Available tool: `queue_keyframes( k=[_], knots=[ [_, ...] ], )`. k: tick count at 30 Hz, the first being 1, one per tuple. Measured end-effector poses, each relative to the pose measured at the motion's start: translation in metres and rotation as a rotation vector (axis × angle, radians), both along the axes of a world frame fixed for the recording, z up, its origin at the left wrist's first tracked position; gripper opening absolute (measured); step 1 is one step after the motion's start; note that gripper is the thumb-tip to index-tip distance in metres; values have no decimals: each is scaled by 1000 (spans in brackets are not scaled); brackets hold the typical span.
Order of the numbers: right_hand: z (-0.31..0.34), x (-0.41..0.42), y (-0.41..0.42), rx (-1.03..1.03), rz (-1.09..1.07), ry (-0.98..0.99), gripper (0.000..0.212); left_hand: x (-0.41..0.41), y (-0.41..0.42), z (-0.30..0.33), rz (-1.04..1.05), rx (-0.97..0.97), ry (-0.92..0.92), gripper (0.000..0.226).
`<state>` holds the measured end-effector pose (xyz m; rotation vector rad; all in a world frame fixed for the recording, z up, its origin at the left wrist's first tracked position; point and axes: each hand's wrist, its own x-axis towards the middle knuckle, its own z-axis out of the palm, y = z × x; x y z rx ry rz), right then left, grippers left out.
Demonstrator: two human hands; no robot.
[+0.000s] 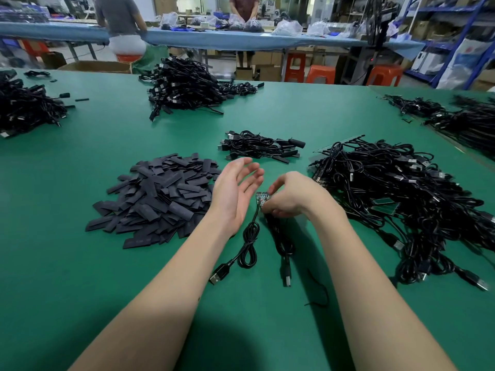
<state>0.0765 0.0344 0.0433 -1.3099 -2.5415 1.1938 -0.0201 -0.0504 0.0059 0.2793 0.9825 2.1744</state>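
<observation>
Hands apart above the desk (80, 263): left hand (233, 191) is held open, right hand (290, 196) is pinched on a board (262, 198).
The board's cable (250, 242) is laid lengthwise toward the viewer, its plug (218, 274) pointed near-left, just right of a heap of sleeves (160, 194).

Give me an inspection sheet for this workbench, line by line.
Surface: green table mat covers the bench.
Job's things: small circuit board, with a USB cable running from it; second cable lies alongside.
Clutter: pile of flat black sleeves on the left; loose black tie by the right forearm.
Hands: right hand pinches the board; left hand open beside it, holding nothing.
Cables: tangled heap on the right, small bundle ahead, far heap behind.
Surroundings: blue-covered bench with two people at it, orange stools, shelving.
</observation>
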Motion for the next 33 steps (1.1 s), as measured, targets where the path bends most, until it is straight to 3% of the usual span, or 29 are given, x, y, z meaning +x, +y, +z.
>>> queue_keyframes(
  k=[5, 9, 15, 20, 24, 33],
  knots=[
    [6, 10, 15, -257, -107, 341, 34, -4, 4, -4, 107, -92, 136, 6],
    [12, 21, 20, -428, -111, 569, 31, 0, 5, -5, 26, -126, 235, 8],
    [13, 30, 20, -455, 19, 547, 21, 4, 1, -2, -106, -53, 251, 7],
    [11, 23, 15, -440, -58, 663, 29, 4, -2, 0, -144, -42, 238, 6],
    [6, 15, 7, -483, -89, 781, 15, 5, -2, 0, -157, -38, 236, 10],
    [-1, 11, 7, -526, -86, 812, 13, 4, -4, -1, -202, -21, 242, 17]
  ],
)
